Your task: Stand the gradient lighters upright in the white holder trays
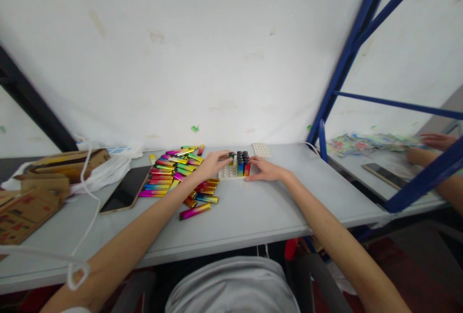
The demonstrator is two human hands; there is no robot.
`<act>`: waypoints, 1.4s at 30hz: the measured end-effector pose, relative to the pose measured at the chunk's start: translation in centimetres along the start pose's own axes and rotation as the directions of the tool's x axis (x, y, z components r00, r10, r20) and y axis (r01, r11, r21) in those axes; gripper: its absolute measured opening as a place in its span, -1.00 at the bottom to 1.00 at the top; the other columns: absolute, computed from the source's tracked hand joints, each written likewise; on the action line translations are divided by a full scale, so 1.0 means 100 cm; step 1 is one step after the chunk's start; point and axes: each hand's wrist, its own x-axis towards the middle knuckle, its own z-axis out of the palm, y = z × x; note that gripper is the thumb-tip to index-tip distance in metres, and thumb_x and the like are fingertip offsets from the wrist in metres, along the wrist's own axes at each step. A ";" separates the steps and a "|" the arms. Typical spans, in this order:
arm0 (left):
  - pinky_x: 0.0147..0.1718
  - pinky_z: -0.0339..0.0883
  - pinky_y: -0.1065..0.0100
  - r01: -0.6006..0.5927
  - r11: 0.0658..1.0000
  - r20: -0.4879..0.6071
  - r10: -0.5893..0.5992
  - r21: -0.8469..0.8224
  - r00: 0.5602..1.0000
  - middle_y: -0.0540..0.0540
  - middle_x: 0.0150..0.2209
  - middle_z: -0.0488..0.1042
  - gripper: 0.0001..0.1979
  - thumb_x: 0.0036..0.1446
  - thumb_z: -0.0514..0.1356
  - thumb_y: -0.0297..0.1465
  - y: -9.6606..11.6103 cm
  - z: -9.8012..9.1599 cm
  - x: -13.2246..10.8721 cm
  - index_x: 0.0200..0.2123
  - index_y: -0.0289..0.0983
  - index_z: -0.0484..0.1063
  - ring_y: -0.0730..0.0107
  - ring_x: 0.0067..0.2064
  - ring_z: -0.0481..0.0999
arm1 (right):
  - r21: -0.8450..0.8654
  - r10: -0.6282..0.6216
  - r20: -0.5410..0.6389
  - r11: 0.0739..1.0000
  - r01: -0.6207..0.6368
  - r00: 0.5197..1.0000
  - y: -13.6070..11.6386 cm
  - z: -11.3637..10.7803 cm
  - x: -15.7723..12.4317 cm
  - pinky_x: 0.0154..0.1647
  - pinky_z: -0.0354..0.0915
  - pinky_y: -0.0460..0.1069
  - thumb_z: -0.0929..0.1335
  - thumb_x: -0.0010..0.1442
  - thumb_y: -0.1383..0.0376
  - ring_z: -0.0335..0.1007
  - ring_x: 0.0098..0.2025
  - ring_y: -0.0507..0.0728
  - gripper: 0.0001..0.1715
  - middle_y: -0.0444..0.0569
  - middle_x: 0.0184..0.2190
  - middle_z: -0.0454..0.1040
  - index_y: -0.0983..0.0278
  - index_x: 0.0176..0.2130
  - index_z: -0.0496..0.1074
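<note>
On the table, white tray holds upright lighters.

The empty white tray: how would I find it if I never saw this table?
Look at the grey table, at its far edge by the white wall. Just behind the right hand lies a small white tray. The other tray, beside that hand, has lighters standing in it; this one has none.

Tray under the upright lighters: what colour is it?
White; the tray shows best in the head view.
</note>
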 end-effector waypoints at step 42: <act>-0.09 0.33 0.30 0.014 0.844 0.392 -0.264 0.537 0.881 -0.16 -0.22 0.64 -0.77 0.08 0.32 -0.19 0.014 -0.086 -0.044 -0.31 -0.19 0.69 0.13 -0.13 0.56 | -0.018 -0.021 -0.013 1.000 0.021 1.000 0.001 -0.001 -0.001 0.36 0.24 0.24 0.46 0.18 -0.20 0.34 0.26 0.35 -0.17 0.15 0.27 0.37 0.23 0.23 0.43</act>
